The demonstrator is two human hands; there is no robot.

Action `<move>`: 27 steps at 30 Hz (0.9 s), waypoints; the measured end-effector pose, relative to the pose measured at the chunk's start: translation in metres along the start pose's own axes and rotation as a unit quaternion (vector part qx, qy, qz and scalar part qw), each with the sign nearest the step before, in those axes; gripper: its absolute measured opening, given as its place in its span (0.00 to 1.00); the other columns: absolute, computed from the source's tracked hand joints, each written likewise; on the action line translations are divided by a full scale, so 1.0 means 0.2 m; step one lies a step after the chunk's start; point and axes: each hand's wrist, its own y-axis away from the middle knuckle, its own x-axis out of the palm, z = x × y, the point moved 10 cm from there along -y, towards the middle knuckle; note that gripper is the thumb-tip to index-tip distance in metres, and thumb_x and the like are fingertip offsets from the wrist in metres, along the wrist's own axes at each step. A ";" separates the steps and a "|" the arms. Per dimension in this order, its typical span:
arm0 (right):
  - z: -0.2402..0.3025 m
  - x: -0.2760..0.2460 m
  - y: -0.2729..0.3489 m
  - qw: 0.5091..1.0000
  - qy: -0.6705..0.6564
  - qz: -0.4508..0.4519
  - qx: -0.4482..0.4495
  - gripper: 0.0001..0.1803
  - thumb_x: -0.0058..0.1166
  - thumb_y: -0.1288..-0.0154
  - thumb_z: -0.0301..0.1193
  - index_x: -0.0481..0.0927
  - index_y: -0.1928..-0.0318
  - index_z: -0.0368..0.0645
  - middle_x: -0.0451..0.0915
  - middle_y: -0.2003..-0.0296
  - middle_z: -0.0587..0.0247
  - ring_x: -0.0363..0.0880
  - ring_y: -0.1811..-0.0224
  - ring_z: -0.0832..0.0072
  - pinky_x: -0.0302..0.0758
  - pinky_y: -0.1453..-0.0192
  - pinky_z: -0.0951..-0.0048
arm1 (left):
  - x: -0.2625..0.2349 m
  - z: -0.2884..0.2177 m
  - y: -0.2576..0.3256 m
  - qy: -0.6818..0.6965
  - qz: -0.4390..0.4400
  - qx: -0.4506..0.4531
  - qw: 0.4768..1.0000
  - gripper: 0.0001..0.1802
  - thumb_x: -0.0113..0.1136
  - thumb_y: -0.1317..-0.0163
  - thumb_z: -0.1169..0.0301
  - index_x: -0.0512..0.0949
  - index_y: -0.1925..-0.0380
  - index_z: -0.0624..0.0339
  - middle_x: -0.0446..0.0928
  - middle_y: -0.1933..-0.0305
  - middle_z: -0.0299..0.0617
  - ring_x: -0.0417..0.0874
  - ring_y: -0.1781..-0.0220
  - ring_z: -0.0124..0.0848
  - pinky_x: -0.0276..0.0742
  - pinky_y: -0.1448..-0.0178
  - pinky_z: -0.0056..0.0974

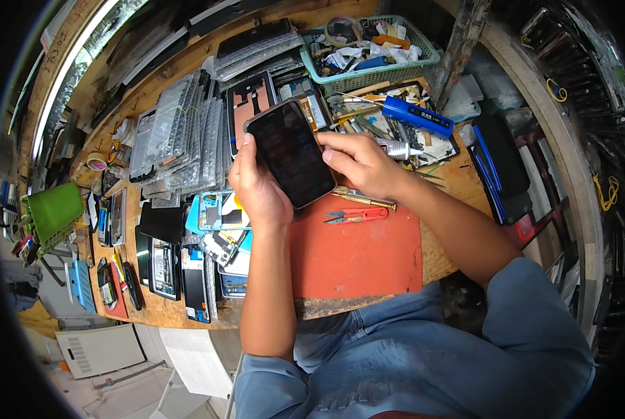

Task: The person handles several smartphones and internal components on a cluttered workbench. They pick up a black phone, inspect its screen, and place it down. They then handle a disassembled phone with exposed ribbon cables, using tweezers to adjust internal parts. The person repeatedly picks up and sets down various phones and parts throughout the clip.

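Both hands grip the black glass-fronted smartphone (291,153) above the red rubber mat (358,251): left hand (256,185) cradling, right hand (360,164) pinching its edge. Seemingly inspection; next needs steady support.

Bare forearms, no watch or rings — blue denim short sleeves and matching jeans

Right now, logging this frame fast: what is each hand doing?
Left hand: closed around the phone, gripping its left edge.
Right hand: holding the phone's right edge, thumb on the screen.
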 end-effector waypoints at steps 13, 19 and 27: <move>0.01 -0.03 0.00 0.999 -0.018 -0.020 -0.042 0.19 0.62 0.35 0.27 0.80 0.45 0.31 0.79 0.76 0.66 0.76 0.76 0.82 0.74 0.70 0.74 | 0.02 0.00 0.01 -0.026 0.010 -0.006 1.000 0.17 0.55 0.21 0.62 0.84 0.56 0.67 0.86 0.53 0.42 0.85 0.53 0.27 0.78 0.43 0.35; 0.01 0.13 0.04 0.994 0.045 0.097 -0.028 0.40 0.64 0.37 0.22 0.63 0.26 0.31 0.77 0.69 0.62 0.80 0.72 0.80 0.77 0.68 0.76 | -0.06 -0.06 -0.03 -0.013 -0.025 0.013 1.000 0.16 0.54 0.21 0.63 0.83 0.56 0.66 0.86 0.53 0.43 0.85 0.52 0.29 0.78 0.43 0.36; 0.03 0.12 0.03 0.995 0.020 0.093 -0.007 0.36 0.65 0.39 0.23 0.66 0.31 0.36 0.74 0.74 0.69 0.74 0.74 0.83 0.72 0.70 0.76 | -0.03 -0.05 -0.02 -0.003 -0.011 0.000 1.000 0.17 0.54 0.20 0.63 0.83 0.56 0.66 0.86 0.53 0.44 0.85 0.53 0.29 0.79 0.44 0.36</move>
